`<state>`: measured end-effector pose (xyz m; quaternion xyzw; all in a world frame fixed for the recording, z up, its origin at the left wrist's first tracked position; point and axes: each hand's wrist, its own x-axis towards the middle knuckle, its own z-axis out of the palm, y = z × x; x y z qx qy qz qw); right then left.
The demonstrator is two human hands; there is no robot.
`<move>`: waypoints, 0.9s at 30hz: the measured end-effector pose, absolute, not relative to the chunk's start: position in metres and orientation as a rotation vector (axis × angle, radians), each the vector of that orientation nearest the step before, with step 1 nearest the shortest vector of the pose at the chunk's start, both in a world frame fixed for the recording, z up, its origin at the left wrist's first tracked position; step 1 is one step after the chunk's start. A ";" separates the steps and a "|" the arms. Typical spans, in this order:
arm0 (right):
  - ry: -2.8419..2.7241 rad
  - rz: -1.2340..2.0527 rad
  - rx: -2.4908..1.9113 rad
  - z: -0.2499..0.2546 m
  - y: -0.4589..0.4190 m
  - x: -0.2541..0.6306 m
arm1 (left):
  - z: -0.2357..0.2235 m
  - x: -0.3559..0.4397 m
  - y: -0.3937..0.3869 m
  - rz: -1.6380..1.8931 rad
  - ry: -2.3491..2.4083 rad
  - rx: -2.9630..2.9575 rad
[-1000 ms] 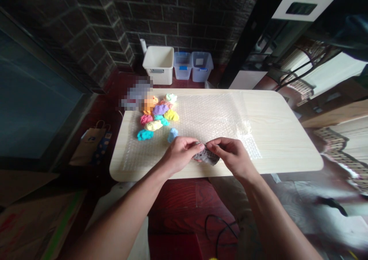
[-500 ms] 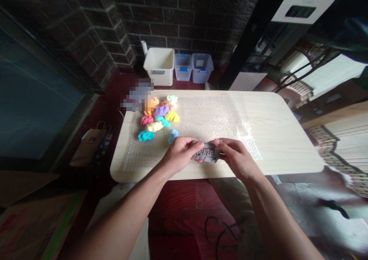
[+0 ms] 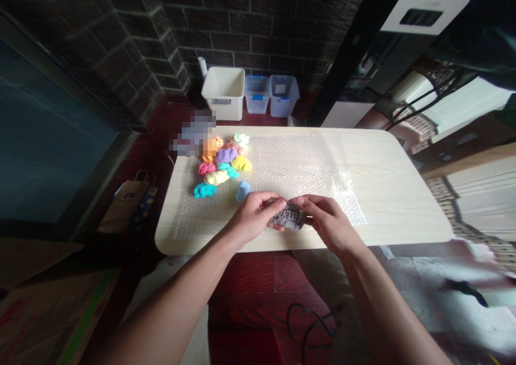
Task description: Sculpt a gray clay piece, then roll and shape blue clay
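1. Grey piece (image 3: pixel 291 217): a soft-looking lump with a bumpy, beaded middle band and smoother edges, situated between the two hands, above the near edge of the table.
2. Left hand (image 3: pixel 255 214): grasps the left end of the grey piece, thumb on top and fingers partly beneath.
3. Right hand (image 3: pixel 327 217): pinches the upper right edge of the grey piece with thumb and fingers; some of its fingertips are hidden.
4. Light-blue lump (image 3: pixel 242 191): on the bubble wrap, just beyond the left hand and apart from the other lumps.
5. Coloured cluster, beyond and to the left of the left hand: teal lump (image 3: pixel 205 190), pale-yellow lump (image 3: pixel 216 177), turquoise lump (image 3: pixel 228 170), pink-red lump (image 3: pixel 207 169), yellow lump (image 3: pixel 242 163), purple lump (image 3: pixel 226 155), salmon lump (image 3: pixel 238 148), orange lump (image 3: pixel 208 156) and mint lump (image 3: pixel 241 139). Pixelation masks part of the orange area.
6. Bubble wrap (image 3: pixel 290 160): a clear sheet beneath the lumps, extending beyond both hands.
7. Table (image 3: pixel 395 193): pale wood-grained top with rounded corners, reaching well to the right of the right hand.
8. White bin (image 3: pixel 223 88) and two clear blue-tinted bins (image 3: pixel 257 93): side by side past the table's far edge, ahead of the hands.
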<state>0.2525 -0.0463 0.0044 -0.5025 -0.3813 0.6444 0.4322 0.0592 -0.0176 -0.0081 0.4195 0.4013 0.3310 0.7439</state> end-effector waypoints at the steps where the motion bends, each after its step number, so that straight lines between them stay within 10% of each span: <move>1: -0.957 1.604 -1.262 0.005 -0.046 0.252 | -0.009 0.059 -0.018 0.731 0.889 0.935; 27: -0.868 1.424 -1.197 0.003 -0.044 0.249 | -0.004 0.061 -0.013 0.879 0.796 0.784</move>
